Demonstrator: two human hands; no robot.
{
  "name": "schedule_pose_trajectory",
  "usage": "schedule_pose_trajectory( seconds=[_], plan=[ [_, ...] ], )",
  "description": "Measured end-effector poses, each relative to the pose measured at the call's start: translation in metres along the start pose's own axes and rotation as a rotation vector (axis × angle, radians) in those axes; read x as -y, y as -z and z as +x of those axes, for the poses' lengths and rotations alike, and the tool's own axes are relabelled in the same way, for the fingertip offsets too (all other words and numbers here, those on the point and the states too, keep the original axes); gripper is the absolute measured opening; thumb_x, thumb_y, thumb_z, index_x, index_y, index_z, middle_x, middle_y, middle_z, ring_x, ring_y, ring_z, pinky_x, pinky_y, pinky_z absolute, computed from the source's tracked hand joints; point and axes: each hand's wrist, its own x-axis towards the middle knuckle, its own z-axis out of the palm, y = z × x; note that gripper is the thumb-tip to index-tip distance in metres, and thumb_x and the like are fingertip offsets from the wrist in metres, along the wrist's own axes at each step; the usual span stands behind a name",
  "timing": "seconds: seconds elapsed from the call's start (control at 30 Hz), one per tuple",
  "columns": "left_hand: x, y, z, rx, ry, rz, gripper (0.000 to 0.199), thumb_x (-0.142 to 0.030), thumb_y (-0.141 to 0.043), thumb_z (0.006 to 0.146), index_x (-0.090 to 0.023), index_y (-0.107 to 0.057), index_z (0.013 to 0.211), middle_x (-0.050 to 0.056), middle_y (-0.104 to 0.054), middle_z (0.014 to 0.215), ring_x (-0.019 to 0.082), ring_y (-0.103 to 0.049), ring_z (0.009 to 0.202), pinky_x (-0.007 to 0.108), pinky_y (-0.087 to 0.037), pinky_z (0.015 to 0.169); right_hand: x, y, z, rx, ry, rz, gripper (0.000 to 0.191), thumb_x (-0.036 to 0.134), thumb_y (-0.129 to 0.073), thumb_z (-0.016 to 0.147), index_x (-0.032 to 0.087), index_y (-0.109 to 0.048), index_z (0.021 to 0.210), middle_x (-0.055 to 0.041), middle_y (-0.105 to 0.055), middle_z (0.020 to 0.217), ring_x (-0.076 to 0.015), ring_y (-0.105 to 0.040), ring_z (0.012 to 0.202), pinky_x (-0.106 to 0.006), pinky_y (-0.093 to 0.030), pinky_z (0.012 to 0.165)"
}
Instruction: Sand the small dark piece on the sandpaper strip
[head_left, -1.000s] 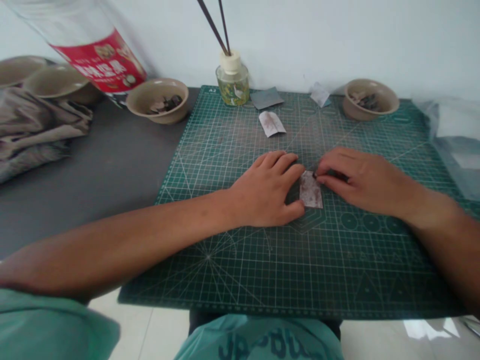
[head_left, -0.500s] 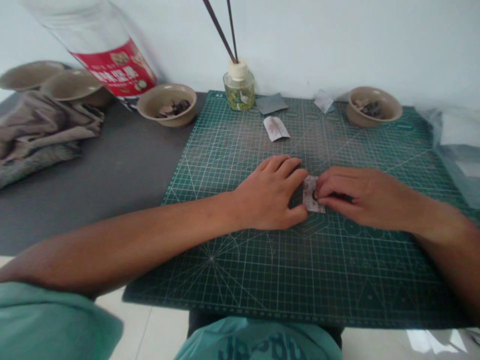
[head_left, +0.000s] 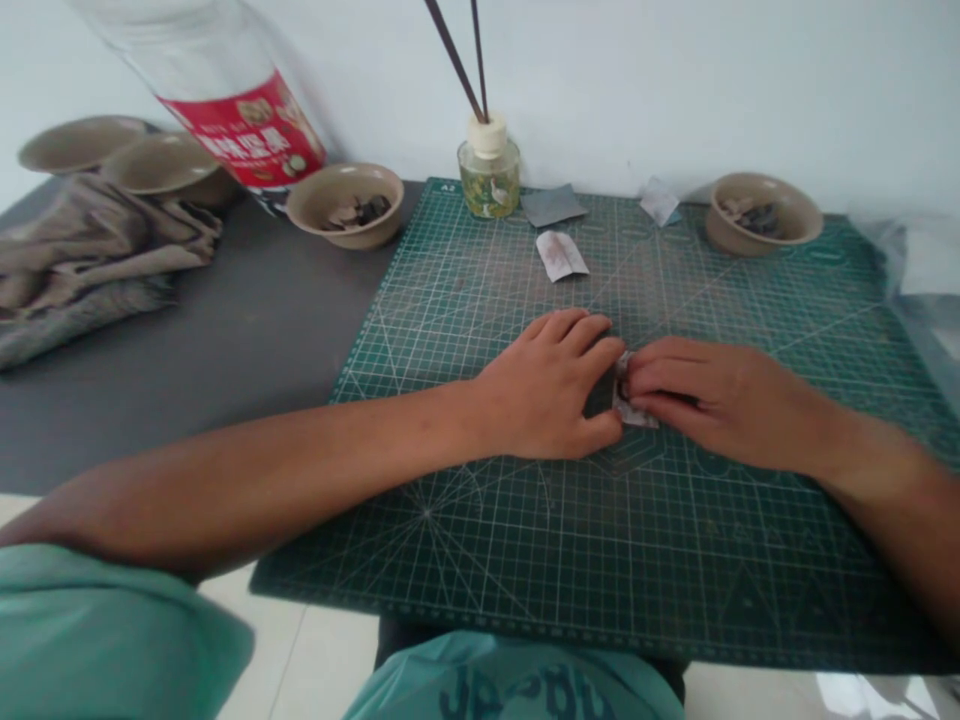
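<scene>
A small pale, brown-smudged paper square lies flat on the green cutting mat. My left hand rests on the mat with its fingers apart, thumb and index fingertips at the square's left edge. Over the square, my right hand is closed in a pinch on a small dark piece. Most of that piece is hidden by the fingers, so its kind cannot be made out. The right fingertips cover much of the square.
Behind my hands lie a curled white paper piece, a grey sheet and another pale square. A reed diffuser, a left bowl and a right bowl with small pieces, a large jar and crumpled cloth stand around.
The view has shifted slightly. My right fingers have moved a little left over the square, covering more of it; my left hand keeps its place at the edge.
</scene>
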Motion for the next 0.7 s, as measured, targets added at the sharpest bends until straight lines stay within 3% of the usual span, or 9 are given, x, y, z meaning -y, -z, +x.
schedule_pose_trajectory(
  seconds=[0.13, 0.33, 0.53, 0.7],
  plan=[
    [-0.001, 0.001, 0.001, 0.012, 0.019, -0.007, 0.06, -0.048, -0.059, 0.101, -0.013, -0.059, 0.149, 0.019, -0.058, 0.162, 0.04, -0.05, 0.153, 0.057, -0.041, 0.13, -0.009, 0.003, 0.002, -0.082, -0.049, -0.081, 0.02, 0.029, -0.058, 0.106, 0.027, -0.078, 0.101, -0.0076, -0.08, 0.108, -0.03, -0.076, 0.099, -0.046, -0.06, 0.088],
    [0.0, 0.0, 0.0, 0.006, 0.009, -0.022, 0.06, -0.049, -0.059, 0.101, -0.013, -0.059, 0.149, 0.019, -0.058, 0.162, 0.04, -0.049, 0.154, 0.058, -0.042, 0.129, -0.001, 0.0, -0.001, 0.058, 0.028, 0.064, 0.017, 0.031, -0.06, 0.109, 0.029, -0.076, 0.102, -0.0042, -0.08, 0.105, -0.0254, -0.078, 0.092, -0.04, -0.06, 0.081],
    [0.0, 0.001, 0.0, 0.01, 0.016, -0.017, 0.061, -0.049, -0.059, 0.101, -0.011, -0.059, 0.15, 0.02, -0.057, 0.163, 0.041, -0.048, 0.154, 0.059, -0.04, 0.131, -0.012, 0.003, -0.001, -0.066, -0.078, -0.101, 0.018, 0.031, -0.058, 0.107, 0.028, -0.076, 0.103, -0.0085, -0.078, 0.11, -0.0307, -0.075, 0.098, -0.045, -0.057, 0.083],
    [-0.001, 0.001, 0.0, 0.008, 0.008, -0.021, 0.061, -0.05, -0.059, 0.102, -0.012, -0.06, 0.149, 0.019, -0.058, 0.163, 0.04, -0.049, 0.154, 0.057, -0.041, 0.131, -0.006, 0.006, -0.005, 0.082, 0.005, 0.049, 0.017, 0.032, -0.059, 0.109, 0.03, -0.074, 0.103, -0.0045, -0.079, 0.105, -0.0261, -0.076, 0.091, -0.041, -0.058, 0.079]
  ],
)
